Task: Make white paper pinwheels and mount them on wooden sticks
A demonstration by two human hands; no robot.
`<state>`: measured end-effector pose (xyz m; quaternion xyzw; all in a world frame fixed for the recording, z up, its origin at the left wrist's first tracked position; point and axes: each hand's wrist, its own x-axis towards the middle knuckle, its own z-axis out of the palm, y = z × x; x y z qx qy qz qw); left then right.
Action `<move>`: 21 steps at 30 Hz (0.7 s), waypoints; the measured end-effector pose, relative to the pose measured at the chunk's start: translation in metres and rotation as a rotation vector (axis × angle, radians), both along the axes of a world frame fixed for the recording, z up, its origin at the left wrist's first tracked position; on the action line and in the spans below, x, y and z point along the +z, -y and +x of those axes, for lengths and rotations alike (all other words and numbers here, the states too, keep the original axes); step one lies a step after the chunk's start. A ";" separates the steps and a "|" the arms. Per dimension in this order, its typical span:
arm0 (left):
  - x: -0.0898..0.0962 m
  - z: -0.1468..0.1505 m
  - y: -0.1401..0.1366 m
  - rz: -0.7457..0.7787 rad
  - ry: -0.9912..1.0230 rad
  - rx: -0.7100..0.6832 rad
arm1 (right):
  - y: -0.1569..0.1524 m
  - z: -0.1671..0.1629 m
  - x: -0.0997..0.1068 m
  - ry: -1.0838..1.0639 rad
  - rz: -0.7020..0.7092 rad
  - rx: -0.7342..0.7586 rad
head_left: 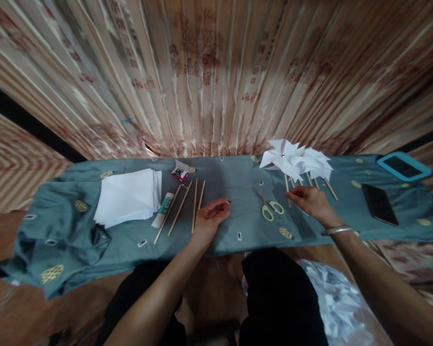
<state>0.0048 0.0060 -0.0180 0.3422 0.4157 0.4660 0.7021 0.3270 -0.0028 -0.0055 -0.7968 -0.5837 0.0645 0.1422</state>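
Observation:
My right hand (pixel 313 203) pinches the wooden stick of a white paper pinwheel (pixel 283 155) whose dark centre pin shows. That pinwheel overlaps other white paper pinwheels (pixel 319 163) lying at the back right of the table, their sticks pointing towards me. Over the middle of the cloth, my left hand (pixel 210 218) has its thumb and fingers drawn together. A tiny dark thing shows at its fingertips, too small to name. Scissors with pale green handles (pixel 268 212) lie between the two hands. Just left of my left hand are several loose wooden sticks (pixel 180 207).
A stack of white paper (pixel 124 197) lies on the left, with a glue stick (pixel 165 203) and an opened small box of pins (pixel 179 173) beside it. A dark phone (pixel 379 204) and a blue-framed tablet (pixel 404 166) lie right. White folded papers (pixel 341 298) fill a bag below the table.

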 end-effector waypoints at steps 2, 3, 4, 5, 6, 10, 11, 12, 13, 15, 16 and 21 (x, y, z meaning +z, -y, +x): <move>0.000 0.000 0.001 -0.005 0.006 0.003 | -0.005 0.012 -0.007 0.046 -0.044 0.000; -0.001 0.000 0.001 -0.007 0.009 0.005 | -0.008 0.016 -0.011 0.063 -0.060 0.003; -0.001 0.000 0.001 -0.008 0.011 0.003 | -0.010 0.021 -0.014 0.077 -0.078 0.003; -0.001 0.001 0.000 -0.009 0.013 0.001 | -0.013 0.024 -0.017 0.092 -0.091 -0.001; -0.002 0.001 0.000 -0.009 0.014 -0.001 | -0.015 0.027 -0.020 0.103 -0.104 -0.004; -0.003 0.002 0.001 -0.003 0.013 -0.005 | -0.022 0.032 -0.027 0.135 -0.136 0.007; -0.003 0.002 0.002 -0.001 0.010 -0.005 | -0.022 0.032 -0.027 0.142 -0.140 0.012; -0.003 0.002 0.002 0.000 0.007 -0.005 | -0.022 0.032 -0.028 0.147 -0.145 0.014; -0.003 0.002 0.003 0.003 0.003 -0.004 | -0.021 0.032 -0.027 0.156 -0.149 0.014; -0.004 0.001 0.004 0.008 -0.004 -0.007 | -0.017 0.030 -0.024 0.181 -0.154 0.000; -0.004 0.001 0.004 0.009 -0.005 -0.008 | -0.013 0.029 -0.022 0.198 -0.155 -0.009; -0.009 -0.003 0.007 0.011 -0.006 -0.012 | 0.004 -0.008 -0.001 0.246 -0.037 -0.019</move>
